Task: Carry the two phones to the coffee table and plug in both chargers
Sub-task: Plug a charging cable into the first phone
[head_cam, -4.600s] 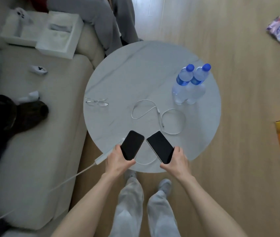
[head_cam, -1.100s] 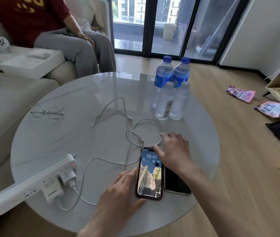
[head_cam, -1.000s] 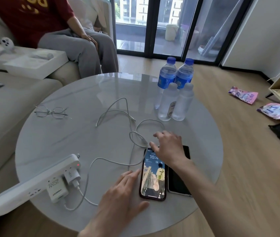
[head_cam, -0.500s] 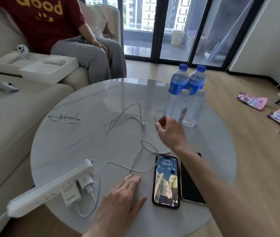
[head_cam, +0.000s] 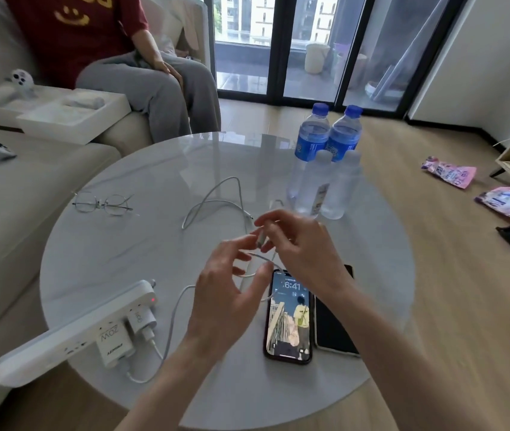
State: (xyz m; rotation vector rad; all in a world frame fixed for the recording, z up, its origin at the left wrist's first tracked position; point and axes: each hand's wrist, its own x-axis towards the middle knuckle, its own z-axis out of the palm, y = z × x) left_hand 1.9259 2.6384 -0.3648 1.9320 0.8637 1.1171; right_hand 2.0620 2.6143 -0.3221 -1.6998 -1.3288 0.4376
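Up over the round table (head_cam: 141,231), both hands close together. Right hand (head_cam: 305,250) pinching the white cable's plug end (head_cam: 259,239) between thumb and fingers. Left hand (head_cam: 227,293) half open, fingers spread and curled near the same cable, maybe touching it; hard to tell through the blur. Just below the hands, two phones flat and side by side, edges touching: lit phone (head_cam: 289,318) with a bright picture and clock, dark phone (head_cam: 333,325) on its right, black and blank. Both close to the near edge of the table. White cable loops (head_cam: 216,197) past the hands, in the middle. Power strip (head_cam: 73,331) hanging over the left edge, two white charger blocks (head_cam: 113,345) plugged in. Glasses (head_cam: 102,204) far left, four water bottles (head_cam: 325,169) far right. Bare tabletop between glasses and cable.
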